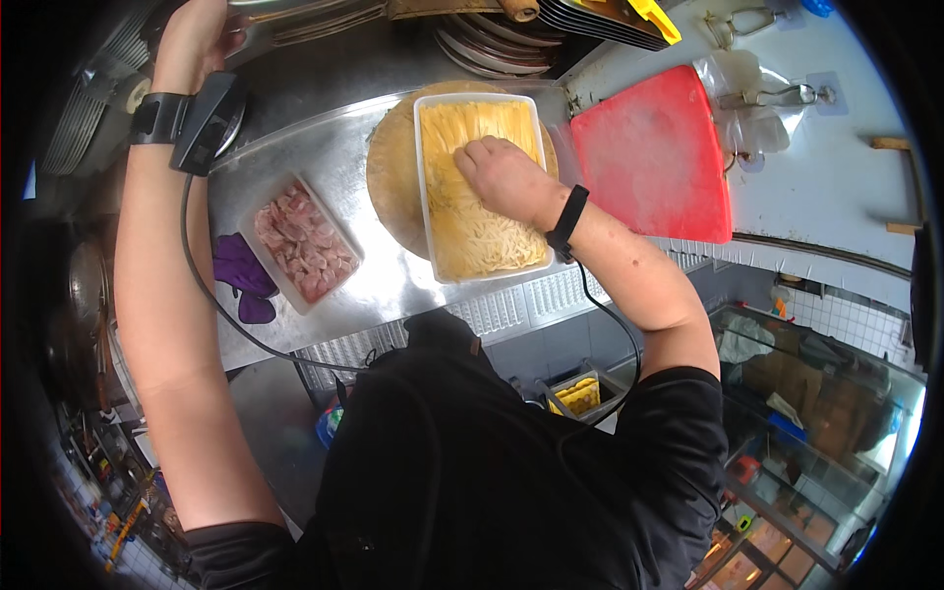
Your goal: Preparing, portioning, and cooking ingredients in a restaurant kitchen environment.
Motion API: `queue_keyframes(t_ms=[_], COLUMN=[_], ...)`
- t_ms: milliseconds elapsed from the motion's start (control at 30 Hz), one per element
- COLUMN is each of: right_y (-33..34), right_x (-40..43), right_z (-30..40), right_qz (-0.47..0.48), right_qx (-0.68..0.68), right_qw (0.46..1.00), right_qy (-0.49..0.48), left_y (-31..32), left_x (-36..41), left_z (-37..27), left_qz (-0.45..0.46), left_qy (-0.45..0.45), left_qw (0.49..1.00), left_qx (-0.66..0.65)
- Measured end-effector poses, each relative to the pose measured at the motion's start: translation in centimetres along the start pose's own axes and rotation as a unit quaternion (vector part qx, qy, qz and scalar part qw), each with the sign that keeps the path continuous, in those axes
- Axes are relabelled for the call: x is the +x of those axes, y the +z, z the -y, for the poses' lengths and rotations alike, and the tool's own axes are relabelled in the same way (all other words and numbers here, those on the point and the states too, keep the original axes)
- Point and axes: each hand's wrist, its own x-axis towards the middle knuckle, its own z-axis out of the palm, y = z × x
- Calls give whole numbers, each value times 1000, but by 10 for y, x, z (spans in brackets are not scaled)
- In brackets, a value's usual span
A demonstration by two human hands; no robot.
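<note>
A rectangular white plastic container (424, 184) full of pale yellow shredded strips (487, 243) sits on a round wooden chopping board (391, 169). My right hand (505, 177) rests on the strips with its fingers curled down; whether it grips any is hidden. My left hand (214, 37) reaches far up at the top left, near a stack of metal trays or plates (328, 22); its fingers are partly hidden. Left of the board, a smaller plastic container (341, 234) holds pieces of raw meat (304, 243). A purple cloth (243, 273) lies beside it.
These things stand on a stainless steel counter (354, 295). A red cutting board (656, 155) leans against the wall on the right, near hanging metal tongs (774, 96). Stacked plates (501, 44) and dark trays (597, 22) line the back. Cables run from both wrists.
</note>
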Motion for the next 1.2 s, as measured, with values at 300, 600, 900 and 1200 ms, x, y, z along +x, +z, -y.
queue_keyframes(t_ms=[300, 600, 900, 1200], right_y=[-8, -43, -27, -73], right_x=[-5, -8, -10, 10], right_z=[-6, -24, -46, -13], right_qz=[-29, -19, -9, -40], right_qx=[63, 301, 710, 792], right_qw=[998, 922, 630, 539], right_qy=[7, 243, 314, 285], left_y=[-27, -50, -9, 56], left_x=[-65, -185, -214, -221], left_z=[10, 47, 174, 211], left_qz=[-63, -183, -76, 26], left_qy=[118, 180, 33, 24], left_qw=[987, 960, 996, 999], left_qx=[-90, -116, -14, 18])
